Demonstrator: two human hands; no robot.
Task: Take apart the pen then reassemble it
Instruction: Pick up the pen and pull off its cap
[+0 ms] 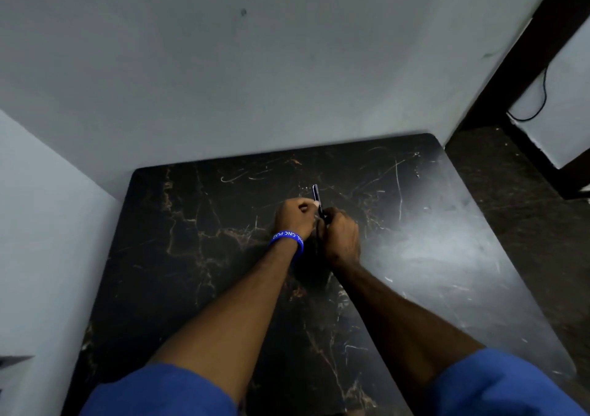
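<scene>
A slim dark pen (pixel 316 194) stands nearly upright above the middle of the black marble-patterned table (pixel 431 256). My right hand (pixel 341 238) is wrapped around its lower part, which is hidden in the fist. My left hand (pixel 295 216), with a blue wristband at the wrist, pinches the pen just above the right fist with its fingertips. The two hands touch each other. Only the pen's upper end shows above the fingers; I cannot tell whether its parts are joined or separated.
The table sits in a corner, with a pale wall (pixel 255 64) behind it and another on the left. A dark wooden frame (pixel 526 48) with a hanging black cable stands to the right, beyond the table's right edge and a strip of dark floor.
</scene>
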